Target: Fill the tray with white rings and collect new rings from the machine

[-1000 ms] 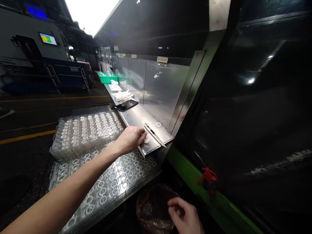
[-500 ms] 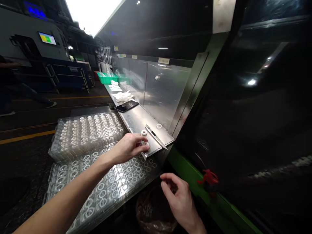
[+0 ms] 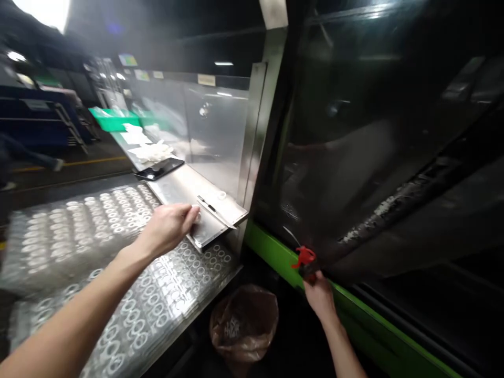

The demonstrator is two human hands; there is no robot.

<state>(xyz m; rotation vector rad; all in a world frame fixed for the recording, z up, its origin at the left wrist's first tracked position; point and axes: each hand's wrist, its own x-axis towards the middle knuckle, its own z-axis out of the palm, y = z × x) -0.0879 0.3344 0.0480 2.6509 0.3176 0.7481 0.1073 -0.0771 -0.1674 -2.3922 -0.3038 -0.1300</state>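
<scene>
beyond a flat black device [image 3: 164,168] lie a crumpled white pile [image 3: 153,151] and a green bin [image 3: 118,123].

Your left grip [image 3: 168,224] is a bare hand; the wrist and long forearm [image 3: 94,291] behind it are bare as far as they show. Your right grip [image 3: 319,295] is likewise a bare hand, its narrow wrist and visible forearm [image 3: 342,341] uncovered.

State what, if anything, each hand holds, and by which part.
The right hand is at the dark lower part of the red-topped tool; whether it grips cannot be told. The left hand's fingers are drawn together, hiding anything held.
</scene>
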